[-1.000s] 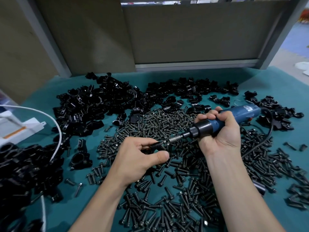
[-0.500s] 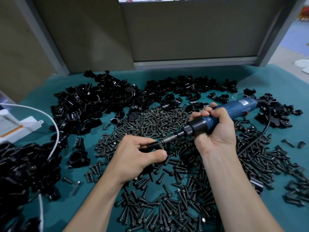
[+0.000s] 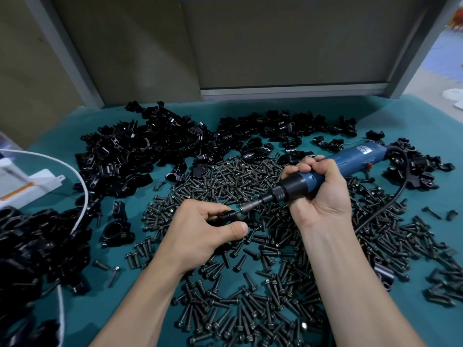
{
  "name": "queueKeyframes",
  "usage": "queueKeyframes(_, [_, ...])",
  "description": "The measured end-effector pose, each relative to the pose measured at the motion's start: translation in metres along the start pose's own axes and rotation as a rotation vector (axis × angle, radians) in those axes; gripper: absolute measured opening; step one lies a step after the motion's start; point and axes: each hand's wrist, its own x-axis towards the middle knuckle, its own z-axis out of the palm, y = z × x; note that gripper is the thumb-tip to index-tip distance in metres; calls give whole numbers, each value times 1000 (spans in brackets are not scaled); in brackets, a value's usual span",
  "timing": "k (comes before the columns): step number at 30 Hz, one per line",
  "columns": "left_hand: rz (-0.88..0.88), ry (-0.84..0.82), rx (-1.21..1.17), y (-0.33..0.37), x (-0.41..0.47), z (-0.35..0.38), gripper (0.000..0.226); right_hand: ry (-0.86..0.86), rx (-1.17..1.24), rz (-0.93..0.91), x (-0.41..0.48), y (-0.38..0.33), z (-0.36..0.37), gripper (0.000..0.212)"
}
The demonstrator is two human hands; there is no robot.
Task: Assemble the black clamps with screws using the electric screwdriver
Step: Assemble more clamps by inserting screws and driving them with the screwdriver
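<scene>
My left hand (image 3: 200, 229) grips a black clamp (image 3: 228, 217) above the middle of the table, most of the clamp hidden by my fingers and thumb. My right hand (image 3: 318, 191) is wrapped round the blue electric screwdriver (image 3: 350, 161), whose metal bit (image 3: 250, 206) slants down to the left and meets the clamp. Loose dark screws (image 3: 225, 176) cover the teal table (image 3: 413, 121) under and around both hands.
Heaps of black clamps lie at the back (image 3: 140, 151), far left (image 3: 30, 246) and right (image 3: 416, 166). One single clamp (image 3: 116, 232) sits left of my left hand. The screwdriver's black cord (image 3: 390, 199) loops right. A white cable (image 3: 80, 186) and white box (image 3: 32, 184) lie at left.
The view has shifted slightly. Both hands stay together, with the screwdriver bit still at the clamp in my left hand.
</scene>
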Motion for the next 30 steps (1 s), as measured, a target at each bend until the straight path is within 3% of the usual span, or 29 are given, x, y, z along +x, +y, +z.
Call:
queueKeyframes(5, [-4,21,17,0,0,-1,36,-23,-9,5,-1,0,0,24])
queueKeyframes(11, [0,31,59,-3,-2,-2,14,-32,-15,13,-2,0,0,24])
queueKeyframes(16, [-4,48,76,-3,-1,-2,22,-41,-24,2,-3,1,1,25])
queueKeyframes(21, [6,63,109,-7,-1,-2,10,-38,-29,2,-3,3,0,26])
queueKeyframes(30, [5,63,113,-9,-1,-3,9,-39,-40,0,-4,4,0,26])
